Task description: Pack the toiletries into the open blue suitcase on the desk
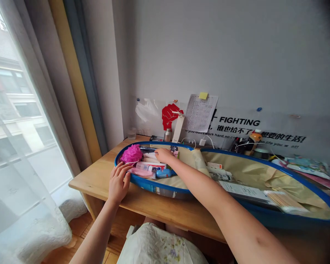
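My left hand (119,181) rests over the near left rim of an opened blue-edged zip bag (167,187), its fingers stretched out beside a bright pink bath puff (132,154). Inside the same half of the bag, my right hand (164,155) has its fingers curled down at the end of a dark, long item (148,149); what lies under the fingertips is hidden. Below it lie a white-capped tube (144,167), a box with red and blue print (159,167), a small blue bottle (164,173) and a pink packet (141,172).
The bag's other half holds a bundle of cotton swabs (284,200), a flat white-and-dark box (244,190) and a white tube (222,174). Behind stand a metal bottle (167,135) and an orange-labelled bottle (254,137). The wooden desk (99,176) ends at left, near the curtain (63,73).
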Motion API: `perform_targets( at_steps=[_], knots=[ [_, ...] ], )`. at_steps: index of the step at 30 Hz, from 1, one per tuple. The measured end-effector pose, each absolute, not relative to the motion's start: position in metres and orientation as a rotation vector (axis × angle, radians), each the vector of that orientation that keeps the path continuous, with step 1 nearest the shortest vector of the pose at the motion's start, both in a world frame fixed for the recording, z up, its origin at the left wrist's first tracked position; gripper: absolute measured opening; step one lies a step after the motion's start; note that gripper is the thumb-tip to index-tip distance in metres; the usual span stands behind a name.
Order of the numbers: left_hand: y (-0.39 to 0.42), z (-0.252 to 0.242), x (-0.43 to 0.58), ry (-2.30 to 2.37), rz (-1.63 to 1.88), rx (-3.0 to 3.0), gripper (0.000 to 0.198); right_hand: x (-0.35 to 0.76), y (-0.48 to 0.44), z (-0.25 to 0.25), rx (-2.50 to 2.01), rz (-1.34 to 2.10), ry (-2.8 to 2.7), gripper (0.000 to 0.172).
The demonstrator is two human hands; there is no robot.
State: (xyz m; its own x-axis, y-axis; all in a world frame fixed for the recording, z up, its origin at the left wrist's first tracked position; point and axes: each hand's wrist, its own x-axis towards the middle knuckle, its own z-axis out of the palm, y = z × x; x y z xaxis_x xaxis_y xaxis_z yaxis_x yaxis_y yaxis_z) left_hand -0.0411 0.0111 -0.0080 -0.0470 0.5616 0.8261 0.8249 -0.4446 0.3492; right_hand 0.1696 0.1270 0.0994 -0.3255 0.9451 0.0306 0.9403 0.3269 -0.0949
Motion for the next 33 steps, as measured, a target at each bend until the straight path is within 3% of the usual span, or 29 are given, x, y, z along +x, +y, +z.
perform_targets(
  at_steps=[8, 15, 22, 28, 33],
  knots=[
    [0.011, -0.009, -0.042, -1.46, -1.465, -1.971, 0.033, 0.203, 0.128, 0.126, -1.649, 0.151, -2.444, 0.04],
    [0.011, -0.01, -0.042, -1.477, -1.478, -1.969, 0.034, 0.348, 0.13, 0.166, -1.79, 0.128, -2.213, 0.032],
    [0.011, -0.008, -0.042, -1.465, -1.462, -1.96, 0.034, 0.452, 0.123, 0.121, -2.117, 0.087, -2.1, 0.014],
    [0.01, -0.008, -0.042, -1.477, -1.461, -1.964, 0.034, 0.467, 0.125, 0.09, -2.135, 0.168, -2.215, 0.021],
    [0.009, -0.007, -0.041, -1.475, -1.464, -1.969, 0.034, 0.467, 0.13, 0.089, -2.183, 0.16, -2.22, 0.013]
  ],
)
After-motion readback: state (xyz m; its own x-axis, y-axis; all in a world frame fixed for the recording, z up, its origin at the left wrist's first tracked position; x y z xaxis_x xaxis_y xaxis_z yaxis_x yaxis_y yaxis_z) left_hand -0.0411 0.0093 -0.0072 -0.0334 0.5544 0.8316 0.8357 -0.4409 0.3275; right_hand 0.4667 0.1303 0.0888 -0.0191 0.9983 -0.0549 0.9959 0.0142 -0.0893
